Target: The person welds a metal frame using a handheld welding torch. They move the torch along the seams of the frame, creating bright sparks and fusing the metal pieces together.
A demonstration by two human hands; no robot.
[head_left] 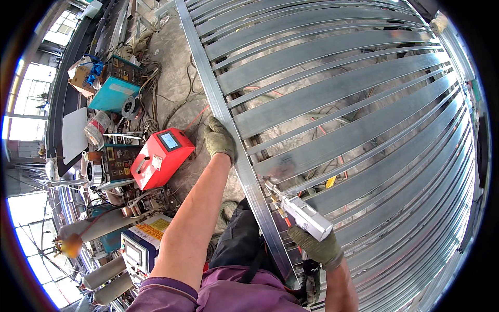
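My right hand [318,248], in an olive work glove, is closed around the grip of a silver handheld welding gun [306,215]. The gun's narrow nozzle points up and left, close to the joint between a wide slat and the side rail [250,186] of a galvanized metal frame. A dark smudge marks the slat [275,166] just beyond the nozzle. Farther up the same rail, my gloved left hand [217,138] grips its outer edge with curled fingers, some of them partly hidden. Wide and narrow slats [332,75] run across the frame to the right.
Left of the frame stand a red box with a small screen [163,156], a teal machine [117,86], a white and blue unit [140,249] and gas cylinders [93,223]. Cables [150,99] trail over the concrete floor, some beneath the slats. A yellow object [330,182] shows between slats.
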